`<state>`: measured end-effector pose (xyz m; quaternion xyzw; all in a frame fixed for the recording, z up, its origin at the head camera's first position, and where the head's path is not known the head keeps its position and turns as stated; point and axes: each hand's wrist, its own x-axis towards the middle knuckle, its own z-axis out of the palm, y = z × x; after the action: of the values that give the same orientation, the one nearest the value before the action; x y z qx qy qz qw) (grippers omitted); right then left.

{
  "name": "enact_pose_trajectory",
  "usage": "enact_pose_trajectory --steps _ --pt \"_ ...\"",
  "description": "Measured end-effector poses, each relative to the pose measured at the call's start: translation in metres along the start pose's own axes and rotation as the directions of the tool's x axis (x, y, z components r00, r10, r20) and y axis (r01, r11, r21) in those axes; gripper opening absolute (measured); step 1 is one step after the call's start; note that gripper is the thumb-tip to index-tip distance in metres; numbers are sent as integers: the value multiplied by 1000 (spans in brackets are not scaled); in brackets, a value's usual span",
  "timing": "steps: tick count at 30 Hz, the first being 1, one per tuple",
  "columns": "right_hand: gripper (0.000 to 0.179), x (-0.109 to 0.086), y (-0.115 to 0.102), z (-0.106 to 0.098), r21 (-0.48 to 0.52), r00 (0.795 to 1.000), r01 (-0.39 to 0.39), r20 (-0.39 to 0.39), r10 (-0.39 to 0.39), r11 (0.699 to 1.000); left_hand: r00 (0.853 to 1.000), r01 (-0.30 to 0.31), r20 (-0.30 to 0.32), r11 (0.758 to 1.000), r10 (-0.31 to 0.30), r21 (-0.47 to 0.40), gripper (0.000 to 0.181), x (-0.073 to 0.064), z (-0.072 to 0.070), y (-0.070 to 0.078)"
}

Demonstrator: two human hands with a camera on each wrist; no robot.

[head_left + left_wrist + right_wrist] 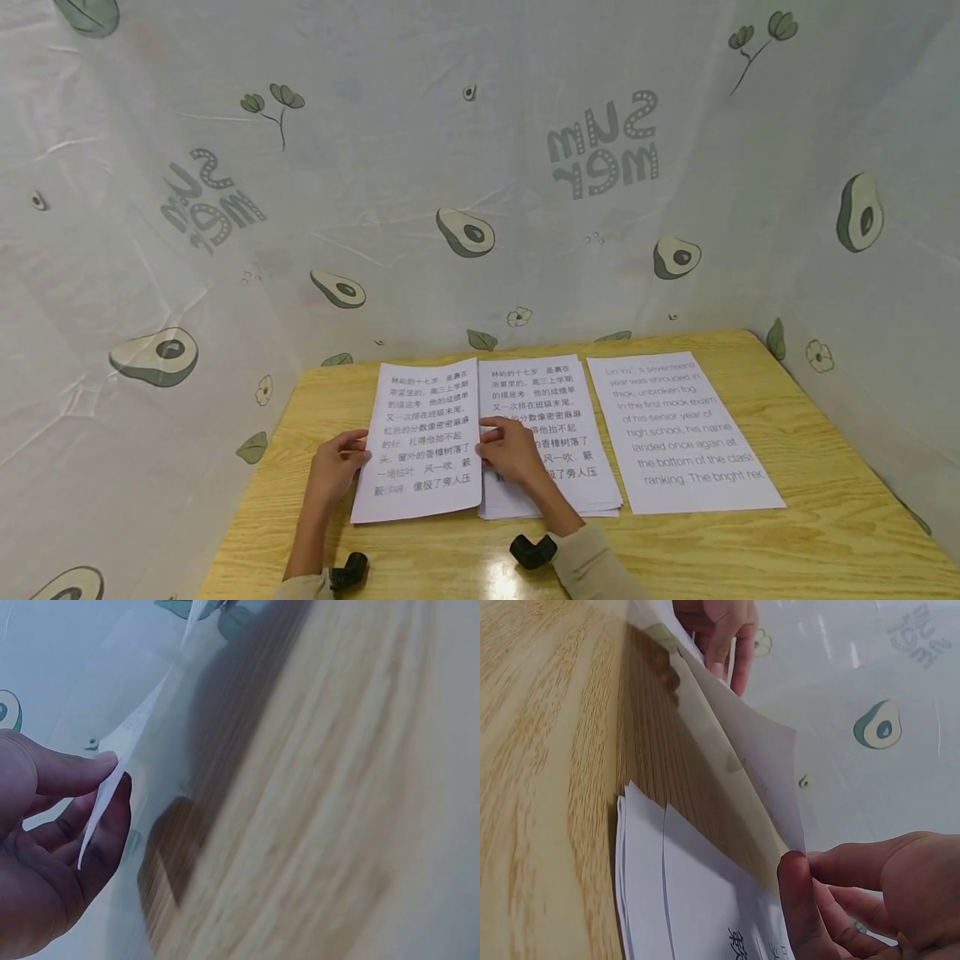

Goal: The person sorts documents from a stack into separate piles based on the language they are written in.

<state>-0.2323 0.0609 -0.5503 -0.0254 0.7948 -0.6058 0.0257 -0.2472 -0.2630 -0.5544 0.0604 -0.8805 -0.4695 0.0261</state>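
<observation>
White sheet (422,437), black-printed, raised, bowed | left hand (336,471) pinches left edge | right hand (516,454) pinches right edge

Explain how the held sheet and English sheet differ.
The held sheet bears Chinese characters; the English sheet bears English words. The left hand and right hand pinch the held sheet above the table; the English sheet lies flat on it. Both are white with dark print.

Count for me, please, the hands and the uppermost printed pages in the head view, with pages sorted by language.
Chinese pages: 2 (held sheet, middle page)
English page: 1
Hands: 2 (left hand, right hand)
Total: 5
</observation>
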Motion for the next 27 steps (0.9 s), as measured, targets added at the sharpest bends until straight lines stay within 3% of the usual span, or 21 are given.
enact_pose_trajectory --steps 10,27 --pt "47 4 -3 7 -24 1000 -4 11 4 1000 1000 11 11 1000 -12 13 37 3 -8 -4" --pt "44 3 3 10 -40 1000 -23 12 24 999 999 31 25 999 -32 38 36 2 -9 -9"
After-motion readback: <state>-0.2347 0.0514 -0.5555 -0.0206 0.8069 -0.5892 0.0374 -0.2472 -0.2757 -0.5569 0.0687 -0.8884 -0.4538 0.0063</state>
